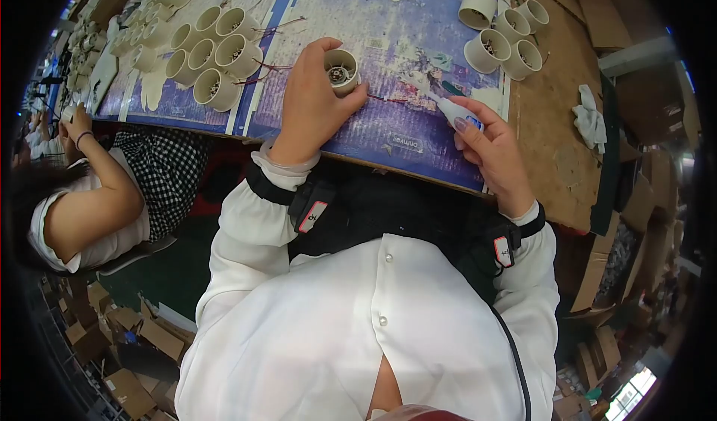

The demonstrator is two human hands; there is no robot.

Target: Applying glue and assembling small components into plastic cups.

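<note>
My left hand is wrapped round a cream-coloured round cup-like housing on the table, its opening facing up. Inside it sits a small metal part, and thin dark and red wires trail from it to the right. In my right hand is a small white squeeze bottle with a blue label, its narrow nozzle tilted up and left toward the housing. Nozzle and housing are apart. What comes out of the nozzle, if anything, is too small to tell.
Several similar housings with wires stand at the left, and more housings at the right. A purple printed sheet covers the table. A crumpled white cloth lies at the right. Another person sits at the left.
</note>
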